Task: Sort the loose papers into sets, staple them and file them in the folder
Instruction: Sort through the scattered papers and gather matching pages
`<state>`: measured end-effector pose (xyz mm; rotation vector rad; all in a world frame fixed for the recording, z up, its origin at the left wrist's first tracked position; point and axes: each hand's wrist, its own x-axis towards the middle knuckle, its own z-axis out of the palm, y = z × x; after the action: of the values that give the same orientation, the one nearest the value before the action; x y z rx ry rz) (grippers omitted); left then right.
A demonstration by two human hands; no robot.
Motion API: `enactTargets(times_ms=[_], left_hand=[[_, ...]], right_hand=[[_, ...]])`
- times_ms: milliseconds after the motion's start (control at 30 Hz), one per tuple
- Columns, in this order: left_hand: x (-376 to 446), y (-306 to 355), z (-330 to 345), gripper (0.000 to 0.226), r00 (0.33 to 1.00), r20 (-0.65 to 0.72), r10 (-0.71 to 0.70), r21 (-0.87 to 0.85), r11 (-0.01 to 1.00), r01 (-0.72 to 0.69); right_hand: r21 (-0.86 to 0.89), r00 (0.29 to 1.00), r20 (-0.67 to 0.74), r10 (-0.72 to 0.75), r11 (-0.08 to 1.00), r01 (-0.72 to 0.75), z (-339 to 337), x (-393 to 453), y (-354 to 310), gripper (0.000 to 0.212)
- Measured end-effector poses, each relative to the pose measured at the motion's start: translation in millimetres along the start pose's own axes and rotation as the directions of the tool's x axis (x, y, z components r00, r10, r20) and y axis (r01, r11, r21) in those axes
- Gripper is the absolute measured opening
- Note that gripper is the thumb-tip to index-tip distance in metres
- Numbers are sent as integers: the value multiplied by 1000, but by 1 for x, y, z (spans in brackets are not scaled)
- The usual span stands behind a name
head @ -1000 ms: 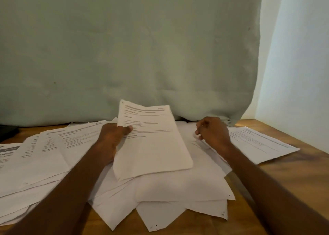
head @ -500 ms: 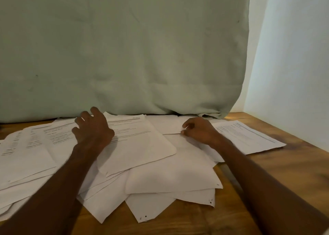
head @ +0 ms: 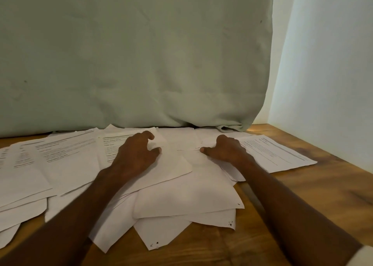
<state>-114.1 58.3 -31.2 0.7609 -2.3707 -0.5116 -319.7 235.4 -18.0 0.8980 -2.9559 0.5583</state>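
Loose white papers [head: 187,195] lie in an overlapping heap across the wooden table [head: 314,197]. My left hand [head: 137,154] rests palm down on a printed sheet [head: 110,144] atop the middle heap, with curled fingers and the thumb spread apart. My right hand [head: 226,150] sits just to the right, fingers curled under and the thumb pressed on the edge of a blank sheet [head: 181,142] near the back. No stapler or folder is in view.
More printed pages [head: 60,154] fan out to the left, and one printed page [head: 274,154] lies at the right. A pale green cloth [head: 141,64] hangs behind the table. A white wall [head: 333,74] closes the right side.
My left hand has laid the lifted printed sheet down on the heap and slid right across it. My right hand has stayed at the back paper edge. The camera has tilted upward slightly.
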Motion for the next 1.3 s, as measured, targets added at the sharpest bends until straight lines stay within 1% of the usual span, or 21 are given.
enactTargets(times_ms=[100, 167, 267, 367, 500, 567, 600, 633, 667, 700, 733, 800, 867, 933, 1000, 1033, 1067, 1133, 1200, 1267, 1300], left_hand=[[-5, -1, 4, 46, 989, 146, 4, 144, 989, -25], [-5, -3, 3, 42, 978, 206, -34, 217, 976, -12], [0, -5, -4, 42, 968, 241, -71, 264, 964, 4], [4, -7, -8, 41, 958, 268, -102, 305, 952, 16], [7, -7, -7, 32, 978, 180, -100, 274, 961, 48], [10, -8, -10, 28, 995, 38, -89, 107, 991, 84], [13, -8, -13, 31, 991, -31, -127, -73, 990, 125], [15, -7, -17, 36, 978, -57, -203, -300, 937, 177], [17, -6, -22, 43, 958, -15, -285, -518, 822, 236], [18, -6, -26, 50, 936, 73, -345, -661, 685, 305], [19, -8, -30, 56, 914, 169, -370, -736, 569, 367], [22, -16, -34, 65, 872, 333, -358, -776, 421, 469], [22, -25, -37, 61, 849, 449, -278, -765, 372, 526], [20, -32, -40, 46, 843, 496, -209, -767, 350, 538], [20, -39, -37, 43, 862, 461, -211, -765, 398, 507], [19, -41, -35, 43, 882, 418, -218, -771, 428, 472], [19, -43, -33, 42, 901, 378, -215, -792, 428, 435], [20, -47, -33, 42, 932, 309, -189, -849, 387, 360], [20, -49, -33, 45, 952, 279, -125, -888, 343, 306], [20, -51, -33, 46, 952, 306, -22, -908, 293, 299], [19, -52, -33, 46, 944, 328, 35, -910, 279, 306]], right_hand=[[19, 997, 58, 51, 998, -52, -1, 5, 3, 82], [46, 996, 59, 70, 996, -72, -2, 7, 3, 82], [74, 999, -17, 49, 996, -48, -3, 4, 0, 50], [3, 982, -186, 43, 999, -43, -4, -3, -6, 24], [-43, 876, -481, -41, 999, 23, -11, -15, -18, 11], [-71, 816, -557, -154, 988, 137, -12, -25, -29, 16], [-83, 796, -560, -230, 971, 223, -10, -30, -36, 20], [-78, 780, -543, -309, 944, 320, -8, -36, -45, 21], [-49, 767, -513, -385, 905, 422, -5, -43, -54, 21], [5, 750, -473, -462, 850, 527, -2, -50, -64, 19], [73, 720, -431, -543, 775, 628, 2, -57, -72, 16], [189, 621, -360, -696, 597, 779, 12, -68, -86, 10], [294, 529, -318, -787, 448, 844, 21, -74, -92, 12], [401, 480, -265, -836, 357, 844, 26, -76, -93, 15], [513, 501, -150, -852, 366, 777, 26, -74, -91, 18], [566, 545, -117, -830, 396, 724, 25, -71, -89, 20], [604, 603, -143, -785, 413, 681, 24, -68, -87, 22], [614, 725, -336, -602, 443, 653, 20, -56, -81, 17], [570, 800, -490, -346, 567, 594, 14, -39, -70, 14], [622, 884, -451, -125, 667, 411, 7, -22, -54, 34], [704, 933, -358, -38, 646, 296, 5, -15, -45, 45]])
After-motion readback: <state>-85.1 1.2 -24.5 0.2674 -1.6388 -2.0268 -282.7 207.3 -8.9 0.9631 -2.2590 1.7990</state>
